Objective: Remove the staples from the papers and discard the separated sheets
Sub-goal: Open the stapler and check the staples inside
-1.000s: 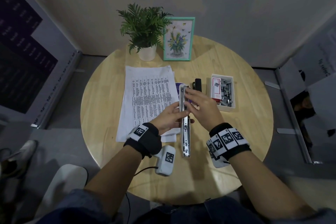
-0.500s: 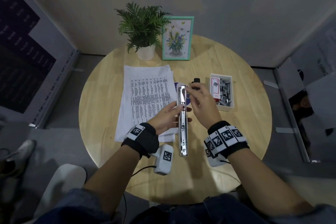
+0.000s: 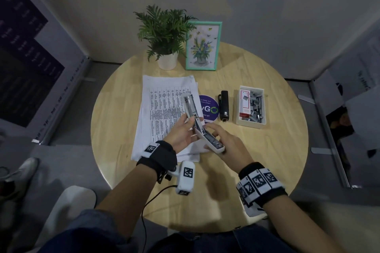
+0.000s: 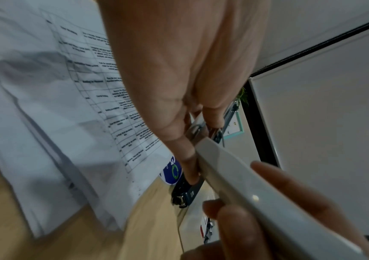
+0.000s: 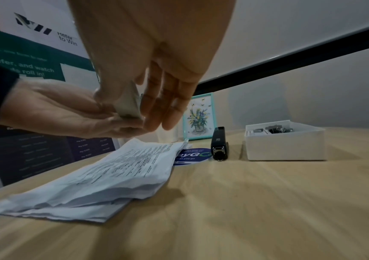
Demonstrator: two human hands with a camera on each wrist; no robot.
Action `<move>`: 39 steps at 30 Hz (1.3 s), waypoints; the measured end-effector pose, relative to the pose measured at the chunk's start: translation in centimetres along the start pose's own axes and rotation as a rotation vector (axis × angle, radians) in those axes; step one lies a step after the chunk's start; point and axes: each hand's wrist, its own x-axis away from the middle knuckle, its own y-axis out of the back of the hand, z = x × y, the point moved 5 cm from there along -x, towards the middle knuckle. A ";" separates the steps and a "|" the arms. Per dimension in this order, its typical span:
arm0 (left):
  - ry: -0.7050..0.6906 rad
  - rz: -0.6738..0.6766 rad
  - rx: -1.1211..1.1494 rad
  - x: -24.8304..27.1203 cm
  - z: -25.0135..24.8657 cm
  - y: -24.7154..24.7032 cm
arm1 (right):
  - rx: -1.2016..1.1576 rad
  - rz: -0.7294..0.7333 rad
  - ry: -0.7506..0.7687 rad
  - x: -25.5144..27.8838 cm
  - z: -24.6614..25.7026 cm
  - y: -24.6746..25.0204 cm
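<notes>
Overhead, the left hand [image 3: 181, 132] and the right hand [image 3: 228, 144] together hold an opened white stapler [image 3: 200, 124] above the round wooden bench [image 3: 257, 170]. The left fingers curl round its hinge; the right hand grips its near end, thumb beneath. Under the left hand lies the stack of printed papers [image 3: 162, 113]. Beyond the right hand sit a blue round sticker [image 3: 210, 109], a black staple remover [image 3: 224, 104] and a white box of staples [image 3: 251, 107].

From the left wrist, the left hand [image 4: 179, 70] clasps the stapler [image 4: 257, 198] at its metal hinge, while right fingertips [image 4: 230, 216] pinch the white arm; the papers [image 4: 45, 105] lie below.

From the right wrist, the right hand [image 5: 148, 61] pinches the stapler [image 5: 128, 103] against the cupped left hand [image 5: 63, 112]. The papers [image 5: 103, 179] rest beneath, with the staple remover [image 5: 219, 146] and box [image 5: 286, 146] to the right.
</notes>
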 end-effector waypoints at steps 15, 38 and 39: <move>0.114 0.211 -0.312 1.8 2.8 -2.4 | -0.700 -0.159 -0.475 -3.3 0.3 1.0; -0.058 -0.394 -0.449 -1.6 -5.4 6.1 | -0.537 -0.171 -0.673 -10.8 -0.7 0.8; -0.098 -0.495 -0.482 -2.0 -6.1 8.2 | -0.506 -0.141 -0.723 -11.0 -1.0 0.9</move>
